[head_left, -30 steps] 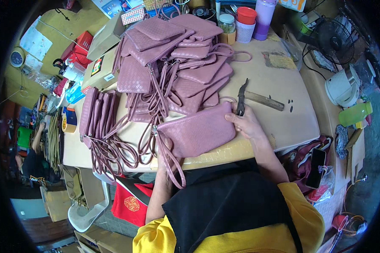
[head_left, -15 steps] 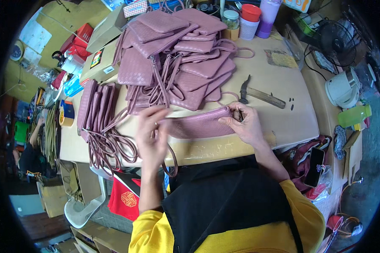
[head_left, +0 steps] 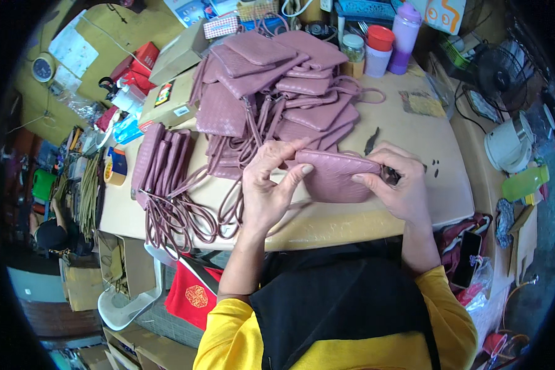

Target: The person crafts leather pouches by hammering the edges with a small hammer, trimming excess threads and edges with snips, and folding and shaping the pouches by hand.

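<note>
While the left hand (head_left: pixel 266 188) and right hand (head_left: pixel 407 185) pinch opposite ends of the pink pouch (head_left: pixel 339 182) above the near side of the table (head_left: pixel 451 192), the step appears to be checking or shaping, the next move calling for even tension.

One pouch (head_left: pixel 339 179) between two hands (head_left: pixel 266 188) — one jar (head_left: pixel 353 57), one fan (head_left: pixel 502 75)

The left hand (head_left: pixel 266 185) pinches, thumb (head_left: pixel 297 177) below its bent fingers (head_left: pixel 283 150), angled upward. The right hand (head_left: pixel 404 180) curls its fingers, thumb pointing left; left forearm (head_left: pixel 243 265) and right forearm (head_left: pixel 420 246) lean inward beneath the fingers.
</note>
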`<state>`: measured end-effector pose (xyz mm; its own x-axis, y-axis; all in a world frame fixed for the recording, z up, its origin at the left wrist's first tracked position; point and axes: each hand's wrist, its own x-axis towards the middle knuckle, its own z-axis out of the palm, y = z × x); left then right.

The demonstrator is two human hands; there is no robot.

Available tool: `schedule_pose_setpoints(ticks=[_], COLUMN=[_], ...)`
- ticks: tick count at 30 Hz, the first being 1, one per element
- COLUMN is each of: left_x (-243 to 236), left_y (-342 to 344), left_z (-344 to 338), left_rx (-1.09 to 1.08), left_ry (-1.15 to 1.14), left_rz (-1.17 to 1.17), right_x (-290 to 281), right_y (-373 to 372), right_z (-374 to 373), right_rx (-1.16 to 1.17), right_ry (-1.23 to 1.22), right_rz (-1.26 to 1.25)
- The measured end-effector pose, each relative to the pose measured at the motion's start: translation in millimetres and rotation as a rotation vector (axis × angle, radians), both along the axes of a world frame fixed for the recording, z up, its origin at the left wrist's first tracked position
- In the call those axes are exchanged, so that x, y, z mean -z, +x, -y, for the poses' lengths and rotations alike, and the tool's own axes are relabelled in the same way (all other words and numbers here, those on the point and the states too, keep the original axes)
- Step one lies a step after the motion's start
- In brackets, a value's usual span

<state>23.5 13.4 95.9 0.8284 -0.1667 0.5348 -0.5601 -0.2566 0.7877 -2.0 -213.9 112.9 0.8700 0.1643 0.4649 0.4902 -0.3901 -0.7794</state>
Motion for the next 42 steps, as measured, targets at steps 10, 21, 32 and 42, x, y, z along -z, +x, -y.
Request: schedule_pose_setpoints(ticks=[10,21,32,42], left_x=[16,27,31,40], left_y=[-3,-6,-7,-9], left_z=[-6,-17,-3,0], left_rx=[-0.203,-0.02,-0.117,-0.013], left_ry=[-0.172,-0.385,-0.358,-0.6], left_rz=[0.004,-0.257,0.016,-0.226], right_x=[14,41,35,2], right_y=[14,21,25,-5], right_z=[-18,-29,-17,-40], right_rx=[-0.025,-0.1,-0.001,0.251], right_ry=[0.117,0.389,0.191,-0.229], right_rz=[0.089,-0.032,-0.079,0.361])
